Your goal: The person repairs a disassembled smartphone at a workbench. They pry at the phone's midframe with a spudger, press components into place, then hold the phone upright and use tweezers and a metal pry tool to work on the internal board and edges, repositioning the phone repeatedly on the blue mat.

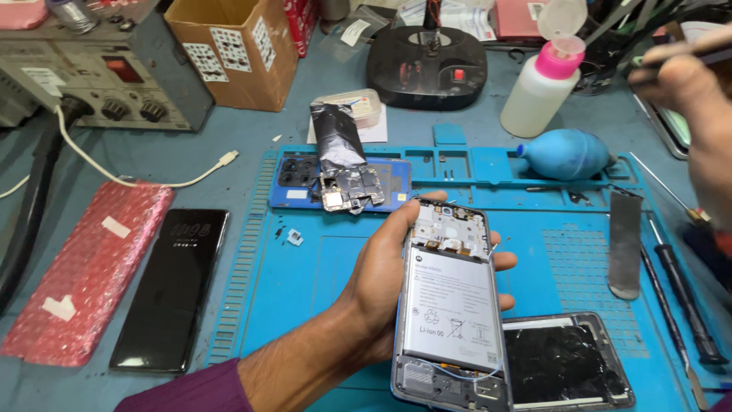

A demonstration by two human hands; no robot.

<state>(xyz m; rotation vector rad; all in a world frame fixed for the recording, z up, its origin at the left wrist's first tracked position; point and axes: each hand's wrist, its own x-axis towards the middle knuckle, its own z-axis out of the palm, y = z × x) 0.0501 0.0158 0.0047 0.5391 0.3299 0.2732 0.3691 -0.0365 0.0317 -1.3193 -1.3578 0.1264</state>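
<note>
Fingers of our left hand (381, 282) wrap around an opened phone (450, 305), its back cover off, battery and small boards facing up; we hold it tilted above the blue repair mat (328, 267). The phone's lower end is cut off by the bottom edge. Our thumb lies along its left side, and fingertips show past the right edge.

Our right hand (686, 99) sits blurred at the upper right corner, partly out of view; it seems to pinch a thin tool, though we cannot tell what the tool is, nor how firmly it is held.

Under the held phone, a second phone frame (568, 362) lies on the mat, partly hidden. Near the mat's top edge a blue back cover (305, 179) carries a loose board and crumpled silvery foil (339, 141). A blue air blower (568, 152) rests to the right, a white bottle with pink cap (541, 88) behind it. A black phone (171, 290) and pink bubble wrap (88, 267) lie left of the mat.
</note>
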